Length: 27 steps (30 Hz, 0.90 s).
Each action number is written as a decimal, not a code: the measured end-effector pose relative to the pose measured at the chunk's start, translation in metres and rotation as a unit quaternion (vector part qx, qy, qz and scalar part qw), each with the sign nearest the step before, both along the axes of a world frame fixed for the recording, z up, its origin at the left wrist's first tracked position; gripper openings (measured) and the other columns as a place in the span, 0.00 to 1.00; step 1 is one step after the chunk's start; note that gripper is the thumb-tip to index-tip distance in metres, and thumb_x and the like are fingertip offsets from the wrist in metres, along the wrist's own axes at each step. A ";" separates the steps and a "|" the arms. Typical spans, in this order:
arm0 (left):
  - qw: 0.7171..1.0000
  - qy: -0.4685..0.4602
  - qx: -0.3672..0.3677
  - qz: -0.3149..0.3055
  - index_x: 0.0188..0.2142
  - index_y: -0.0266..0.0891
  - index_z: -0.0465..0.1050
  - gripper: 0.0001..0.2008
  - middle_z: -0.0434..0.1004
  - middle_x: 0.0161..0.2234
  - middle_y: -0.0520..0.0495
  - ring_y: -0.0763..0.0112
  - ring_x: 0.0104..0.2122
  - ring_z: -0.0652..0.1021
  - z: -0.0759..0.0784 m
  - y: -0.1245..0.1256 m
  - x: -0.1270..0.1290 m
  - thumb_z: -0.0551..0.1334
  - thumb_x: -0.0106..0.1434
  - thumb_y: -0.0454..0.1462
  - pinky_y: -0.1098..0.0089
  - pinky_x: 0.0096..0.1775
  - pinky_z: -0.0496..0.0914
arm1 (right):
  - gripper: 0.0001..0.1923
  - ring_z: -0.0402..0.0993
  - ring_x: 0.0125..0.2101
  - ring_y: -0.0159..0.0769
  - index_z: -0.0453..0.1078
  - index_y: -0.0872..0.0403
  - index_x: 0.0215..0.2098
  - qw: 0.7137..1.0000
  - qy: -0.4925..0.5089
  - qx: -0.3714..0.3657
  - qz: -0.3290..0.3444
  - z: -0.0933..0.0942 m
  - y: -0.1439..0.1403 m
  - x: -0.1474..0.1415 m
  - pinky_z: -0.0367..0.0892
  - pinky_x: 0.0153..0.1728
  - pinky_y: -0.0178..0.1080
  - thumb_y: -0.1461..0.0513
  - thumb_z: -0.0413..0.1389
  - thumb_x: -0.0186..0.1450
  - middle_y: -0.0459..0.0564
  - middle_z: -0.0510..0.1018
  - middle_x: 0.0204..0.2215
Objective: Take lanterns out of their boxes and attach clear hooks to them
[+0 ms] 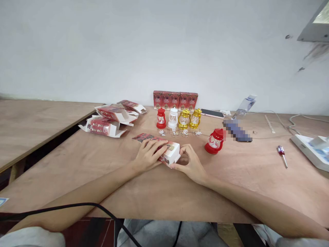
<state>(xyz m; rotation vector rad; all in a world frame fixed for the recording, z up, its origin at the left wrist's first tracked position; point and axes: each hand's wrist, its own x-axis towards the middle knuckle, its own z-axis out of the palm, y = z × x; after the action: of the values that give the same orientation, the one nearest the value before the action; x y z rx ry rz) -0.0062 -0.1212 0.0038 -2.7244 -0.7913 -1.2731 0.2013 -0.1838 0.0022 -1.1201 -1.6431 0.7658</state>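
Just below the middle of the frame, a small carton (170, 152) lying on its side on the wooden worktop (102, 178), white end flap facing right. Left hand (149, 155) laid flat over the carton's top, fingers spread and pressing down rather than curled round it. Right hand (189, 164) at the open white end, thumb and forefinger pinched lightly against the flap edge; not a full grasp.

Just right of that hand, a red lantern (214, 141) leaning on its side, near but not touching. Behind, toward the middle of the frame, a row of standing lanterns (178, 118), red, white and two gold, with small loose bits (180, 132) scattered in front of them. Farther back, against the wall, a line of upright closed boxes (175, 100). In the left centre, a heap of unfolded cartons (110, 120). At the right, a screwdriver (282, 154).

Likely trouble: too much downward pressure from the flat hand could crush or crease the thin card. Flap held only by fingertips, so easily slipped or torn at the fold. Tilted lantern close to the right wrist, prone to being knocked and rolled. A careless sweep of the forearm could scatter the loose bits or topple the standing row.
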 end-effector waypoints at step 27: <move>0.940 0.085 0.305 0.124 0.44 0.37 0.66 0.11 0.78 0.43 0.42 0.65 0.41 0.76 0.016 -0.003 0.003 0.57 0.61 0.33 0.64 0.44 0.59 | 0.11 0.68 0.46 0.39 0.69 0.50 0.39 0.982 -0.149 0.101 -0.065 -0.001 -0.001 0.004 0.67 0.47 0.46 0.67 0.49 0.62 0.53 0.63 0.49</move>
<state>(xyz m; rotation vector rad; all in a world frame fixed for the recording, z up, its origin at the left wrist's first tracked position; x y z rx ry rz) -0.0029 -0.1245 0.0198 -2.1261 -0.5722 -0.9972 0.2055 -0.1849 0.0013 -1.2240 -1.8269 0.3483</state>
